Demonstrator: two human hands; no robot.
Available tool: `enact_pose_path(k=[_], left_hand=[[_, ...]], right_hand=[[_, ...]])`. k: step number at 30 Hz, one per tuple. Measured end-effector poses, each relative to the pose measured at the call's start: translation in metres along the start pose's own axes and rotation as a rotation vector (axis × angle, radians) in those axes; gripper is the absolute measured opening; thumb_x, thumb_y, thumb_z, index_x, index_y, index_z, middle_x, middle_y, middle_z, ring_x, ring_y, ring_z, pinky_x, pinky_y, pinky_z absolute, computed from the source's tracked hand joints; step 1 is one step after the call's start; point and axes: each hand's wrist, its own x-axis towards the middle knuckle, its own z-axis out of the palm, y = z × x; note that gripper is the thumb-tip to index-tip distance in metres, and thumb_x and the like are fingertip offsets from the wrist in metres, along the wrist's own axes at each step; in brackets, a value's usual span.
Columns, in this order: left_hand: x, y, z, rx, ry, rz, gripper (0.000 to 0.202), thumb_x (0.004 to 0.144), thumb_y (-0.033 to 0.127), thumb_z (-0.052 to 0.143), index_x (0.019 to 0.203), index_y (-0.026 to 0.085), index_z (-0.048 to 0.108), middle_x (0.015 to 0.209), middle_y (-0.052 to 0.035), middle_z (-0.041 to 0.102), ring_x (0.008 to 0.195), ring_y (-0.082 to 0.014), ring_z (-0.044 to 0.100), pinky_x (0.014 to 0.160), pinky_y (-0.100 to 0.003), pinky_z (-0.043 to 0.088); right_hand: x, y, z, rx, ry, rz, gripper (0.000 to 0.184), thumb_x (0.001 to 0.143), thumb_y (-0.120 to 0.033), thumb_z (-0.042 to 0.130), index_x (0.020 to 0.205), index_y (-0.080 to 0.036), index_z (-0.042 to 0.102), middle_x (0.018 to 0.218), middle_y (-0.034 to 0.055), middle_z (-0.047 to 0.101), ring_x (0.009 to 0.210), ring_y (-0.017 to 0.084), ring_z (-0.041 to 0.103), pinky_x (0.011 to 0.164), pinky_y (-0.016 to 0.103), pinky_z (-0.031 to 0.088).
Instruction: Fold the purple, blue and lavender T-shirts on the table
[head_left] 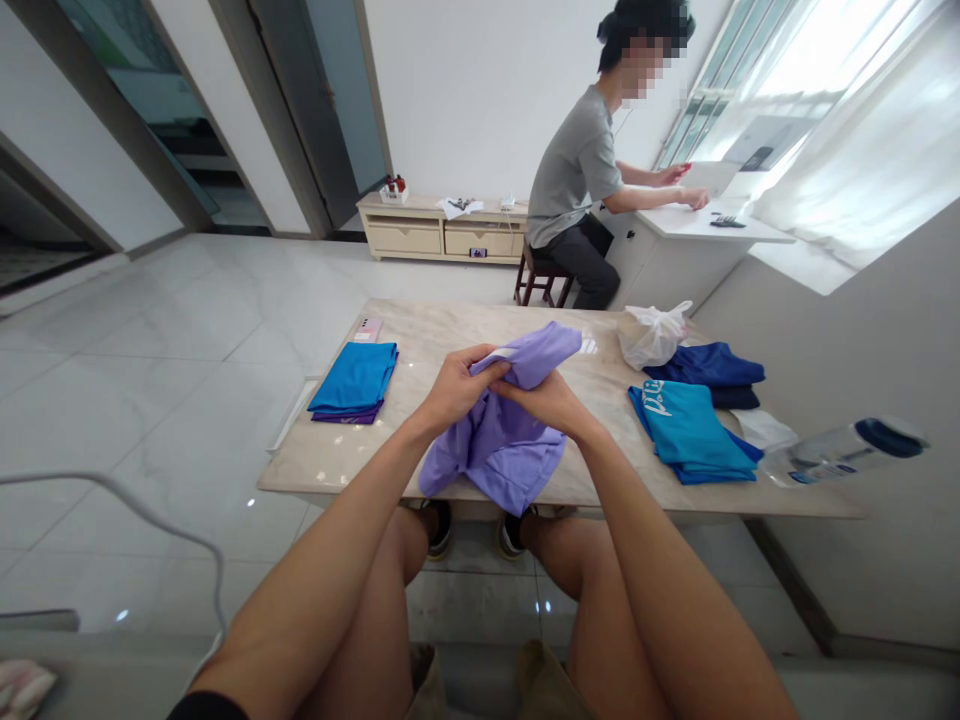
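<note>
Head view: left hand grip (454, 390) and right hand grip (544, 402) both pinch a crumpled lavender T-shirt (499, 445), bunched up over a pale marble bench (480, 335), its lower part draped on the surface. Left of it sits a folded bright-blue shirt stack (354, 382). To the right, a teal shirt with white print (690, 432) lies just below a folded navy garment (709, 370).
</note>
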Motion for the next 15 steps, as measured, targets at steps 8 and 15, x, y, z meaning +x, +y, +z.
enact_pose_path(k=[8, 15], left_hand=[[-0.001, -0.020, -0.010, 0.278, -0.044, -0.140, 0.037, 0.077, 0.049, 0.083, 0.101, 0.021, 0.085, 0.093, -0.0010, 0.082, 0.095, -0.0279, 0.074, 0.079, -0.031, 0.055], [-0.007, -0.037, -0.021, 0.348, -0.406, -0.258, 0.026, 0.073, 0.047, 0.081, 0.081, 0.022, 0.083, 0.079, -0.0011, 0.079, 0.075, -0.0246, 0.070, 0.068, -0.030, 0.054]], right_hand=[[0.001, 0.000, -0.029, -0.003, 0.371, -0.042, 0.044, 0.091, -0.061, 0.072, 0.077, -0.019, 0.071, 0.073, 0.0005, 0.066, 0.080, 0.022, 0.065, 0.076, 0.034, 0.056], [-0.001, -0.003, -0.038, 0.034, 0.452, -0.084, 0.053, 0.092, -0.072, 0.069, 0.079, -0.021, 0.067, 0.078, 0.0009, 0.065, 0.081, 0.020, 0.060, 0.077, 0.033, 0.054]])
